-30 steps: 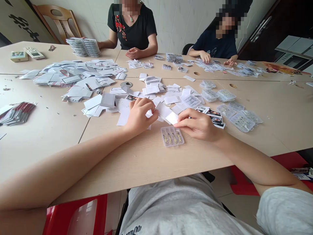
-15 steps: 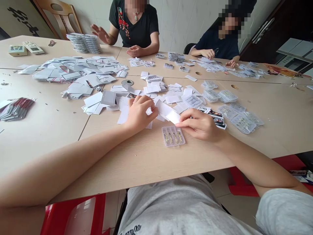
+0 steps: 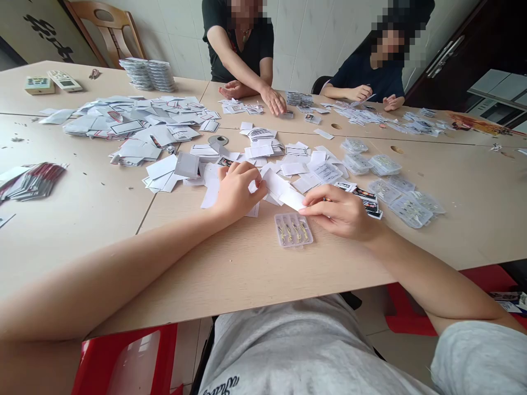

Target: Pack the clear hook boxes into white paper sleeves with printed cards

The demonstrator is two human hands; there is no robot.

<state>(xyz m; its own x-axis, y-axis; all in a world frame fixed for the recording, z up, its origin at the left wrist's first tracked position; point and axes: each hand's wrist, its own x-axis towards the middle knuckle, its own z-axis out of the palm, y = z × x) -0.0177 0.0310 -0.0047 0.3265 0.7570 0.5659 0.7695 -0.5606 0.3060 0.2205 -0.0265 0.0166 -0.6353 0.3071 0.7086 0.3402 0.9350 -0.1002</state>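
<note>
A folded white paper slip [image 3: 290,196] is stretched between my two hands above the table. My left hand [image 3: 239,188] pinches its left end between thumb and fingers. At its right end, my right hand [image 3: 335,211] grips it with thumb and forefinger. Just below the slip lies a clear plastic box [image 3: 293,230] with several narrow compartments, each holding small yellowish and metallic pieces. White papers [image 3: 260,144] are scattered behind my hands. Beside my right hand are dark printed cards [image 3: 366,198].
Several clear boxes [image 3: 411,209] lie to the right. A big paper pile [image 3: 135,118] and box stacks [image 3: 150,75] stand back left, with a tape roll [image 3: 218,140] nearer. Two people sit across the table [image 3: 197,291]; red-edged packets [image 3: 33,181] lie far left.
The person opposite has reached an arm forward to a small box on the table. The view has shifted slightly. My hands keep the same hold on the slip.
</note>
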